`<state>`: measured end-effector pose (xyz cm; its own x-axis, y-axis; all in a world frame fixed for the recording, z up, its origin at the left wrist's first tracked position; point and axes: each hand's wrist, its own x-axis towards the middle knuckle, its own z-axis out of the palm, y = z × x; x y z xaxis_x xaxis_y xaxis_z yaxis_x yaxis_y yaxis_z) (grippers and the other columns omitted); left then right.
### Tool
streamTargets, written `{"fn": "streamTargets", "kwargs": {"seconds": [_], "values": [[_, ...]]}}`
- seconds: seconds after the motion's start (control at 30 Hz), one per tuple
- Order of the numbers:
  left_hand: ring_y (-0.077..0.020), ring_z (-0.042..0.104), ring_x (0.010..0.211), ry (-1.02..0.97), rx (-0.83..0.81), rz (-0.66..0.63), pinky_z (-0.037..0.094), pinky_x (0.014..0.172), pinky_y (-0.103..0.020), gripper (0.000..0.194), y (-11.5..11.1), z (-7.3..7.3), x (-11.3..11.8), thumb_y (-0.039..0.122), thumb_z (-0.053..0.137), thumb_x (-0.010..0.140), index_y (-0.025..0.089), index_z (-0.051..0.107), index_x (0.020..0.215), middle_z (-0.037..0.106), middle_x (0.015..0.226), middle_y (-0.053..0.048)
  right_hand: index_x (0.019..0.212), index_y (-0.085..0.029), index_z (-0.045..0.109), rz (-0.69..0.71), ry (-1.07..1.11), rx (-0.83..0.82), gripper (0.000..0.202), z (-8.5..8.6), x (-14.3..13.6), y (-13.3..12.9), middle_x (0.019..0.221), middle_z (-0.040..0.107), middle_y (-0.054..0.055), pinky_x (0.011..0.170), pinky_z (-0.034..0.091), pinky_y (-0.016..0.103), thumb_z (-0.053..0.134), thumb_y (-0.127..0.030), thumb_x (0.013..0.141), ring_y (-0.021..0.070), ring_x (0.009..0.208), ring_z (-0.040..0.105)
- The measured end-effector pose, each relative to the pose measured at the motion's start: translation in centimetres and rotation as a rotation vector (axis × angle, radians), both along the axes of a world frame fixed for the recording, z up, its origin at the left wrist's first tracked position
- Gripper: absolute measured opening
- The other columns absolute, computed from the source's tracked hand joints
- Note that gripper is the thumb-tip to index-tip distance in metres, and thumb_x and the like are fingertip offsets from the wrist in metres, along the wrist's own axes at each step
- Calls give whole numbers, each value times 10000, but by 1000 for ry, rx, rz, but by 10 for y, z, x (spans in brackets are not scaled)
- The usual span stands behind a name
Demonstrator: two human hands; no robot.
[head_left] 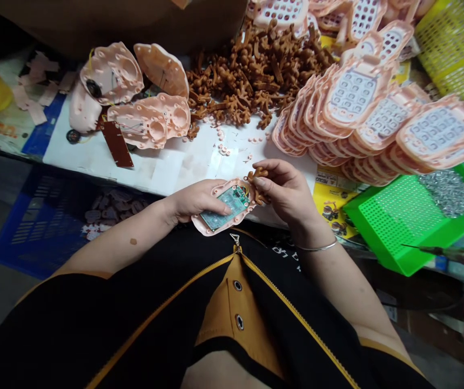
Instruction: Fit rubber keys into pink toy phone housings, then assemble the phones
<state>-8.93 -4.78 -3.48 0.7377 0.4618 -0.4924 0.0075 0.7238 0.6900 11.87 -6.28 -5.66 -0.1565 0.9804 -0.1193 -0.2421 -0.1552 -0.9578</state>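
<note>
My left hand [199, 201] grips a pink plastic shell half, its thumb lying on the green circuit board [224, 209] inside. The pink shell half [204, 228] is tilted, its open side up, with thin wires near its right end. My right hand [286, 189] pinches a small brown plastic figure [261, 178] between thumb and fingers at that end of the shell. Whether the figure touches the shell I cannot tell. Behind the hands, a heap of similar brown figures [251, 70] lies on the white work surface [175, 170].
Stacked pink keypad shells [349, 97] rise at the right. A green basket [394, 216] holds many small screws [448, 192], with a screwdriver [446, 251] in front of it. Pink shell halves with wires [150, 121] and a brown board [117, 145] lie left. A blue crate [33, 216] stands lower left.
</note>
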Motion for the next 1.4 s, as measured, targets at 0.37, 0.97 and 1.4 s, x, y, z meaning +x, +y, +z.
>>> {"fn": "streamTargets", "kwargs": {"seconds": [0.37, 0.97, 1.4], "values": [[-131, 610, 609, 57, 32, -30, 472, 573, -234, 455, 3, -4, -1, 185, 782, 520, 110, 625, 940, 677, 757, -31, 963, -304, 766, 58, -98, 29, 319, -3, 3, 1, 815, 698, -33, 658, 538, 230, 861, -408, 677, 97, 696, 624], [-123, 624, 655, 17, 43, -12, 471, 616, -228, 366, 3, -1, 3, 131, 734, 538, 118, 620, 886, 688, 753, -11, 862, -246, 725, -43, 1, -55, 315, 7, -8, -2, 718, 663, -47, 588, 517, 222, 899, -302, 606, 80, 609, 588], [-123, 609, 651, 81, 94, -38, 456, 614, -238, 347, 2, 2, 8, 132, 690, 541, 130, 606, 877, 671, 738, 5, 782, -185, 613, 101, -162, -187, 362, 24, -6, 4, 545, 618, -49, 406, 411, 225, 871, -355, 593, 93, 431, 537]]}}
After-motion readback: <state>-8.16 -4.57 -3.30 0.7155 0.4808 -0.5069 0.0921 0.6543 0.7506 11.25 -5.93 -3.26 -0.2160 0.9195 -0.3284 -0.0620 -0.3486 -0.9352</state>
